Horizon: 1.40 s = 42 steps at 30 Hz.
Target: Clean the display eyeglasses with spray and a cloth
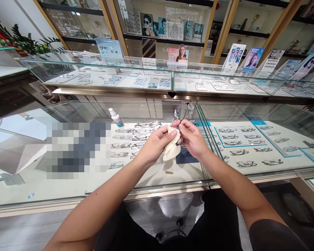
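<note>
Over the glass counter, my left hand pinches a cream cleaning cloth with a scalloped edge, thumb on top. Close beside it, my right hand has its fingers closed on a pair of eyeglasses with a thin dark frame. Part of the frame rises above the fingertips; another part goes behind the cloth, so the cloth hides some of it. Both hands nearly touch at the fingertips. A dark blue flat piece lies below my hands.
A white spray bottle stands on the counter, left of my hands. Rows of eyeglasses lie inside the glass display case. A small gold-coloured bar is near the front edge. Behind is another display case with advertising cards.
</note>
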{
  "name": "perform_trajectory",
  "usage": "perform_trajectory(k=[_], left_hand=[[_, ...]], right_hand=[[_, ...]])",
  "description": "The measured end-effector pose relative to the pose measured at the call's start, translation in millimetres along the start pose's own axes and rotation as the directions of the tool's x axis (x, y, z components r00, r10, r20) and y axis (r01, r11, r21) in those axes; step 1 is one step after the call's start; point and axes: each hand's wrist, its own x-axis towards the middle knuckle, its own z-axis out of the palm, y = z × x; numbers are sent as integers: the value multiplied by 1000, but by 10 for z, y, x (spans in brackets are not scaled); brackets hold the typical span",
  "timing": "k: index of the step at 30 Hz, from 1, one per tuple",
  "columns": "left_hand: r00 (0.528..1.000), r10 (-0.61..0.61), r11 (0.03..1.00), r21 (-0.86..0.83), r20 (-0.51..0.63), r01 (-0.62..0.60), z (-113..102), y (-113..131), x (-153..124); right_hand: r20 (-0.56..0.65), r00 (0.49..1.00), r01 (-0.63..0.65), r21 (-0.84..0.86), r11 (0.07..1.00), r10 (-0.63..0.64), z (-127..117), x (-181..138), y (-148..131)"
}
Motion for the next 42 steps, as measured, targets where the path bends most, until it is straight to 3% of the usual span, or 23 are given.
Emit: perform_trajectory(k=[4, 13, 26, 30, 36, 42], left_hand=[[999, -45, 993, -114, 4, 45, -9, -25, 29], [997, -73, 991, -117, -28, 70, -56, -39, 53], [997, -15, 993, -116, -75, 7, -81, -25, 73], [995, -63, 989, -141, -79, 51, -87, -68, 101], [991, -133, 979, -152, 1, 132, -98, -83, 100], [991, -133, 969, -216, -28, 124, -83, -37, 94]], right_hand=[[-53, 998, -29, 28, 999, 31, 4, 22, 5], [-136, 989, -42, 104, 994, 56, -98, 109, 71], [-117, 990, -57, 174, 983, 78, -39, 110, 88], [-90, 989, -96, 220, 971, 118, -34, 101, 106], [-81, 985, -129, 252, 959, 153, -65, 117, 141], [-126, 982, -106, 238, 965, 139, -111, 163, 138]])
